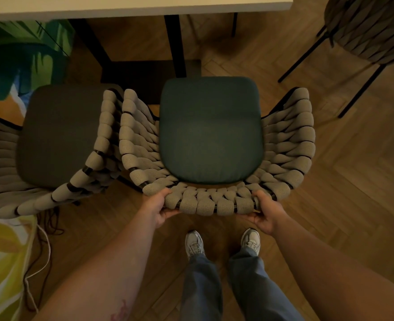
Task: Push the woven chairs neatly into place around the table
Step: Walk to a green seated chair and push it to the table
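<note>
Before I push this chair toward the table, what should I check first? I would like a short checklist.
1. Left hand grips the backrest: ok.
2. Right hand grips it too: ok.
3. Gap to the neighbour chair: not ok, the woven sides show no clear gap.
4. Path ahead: probably not ok, a table leg stands before the seat cushion.
5. Shoes stand behind the chair, apart from it: ok.

Middle chair (211, 128) faces table (135, 5), between two chairs.
</note>
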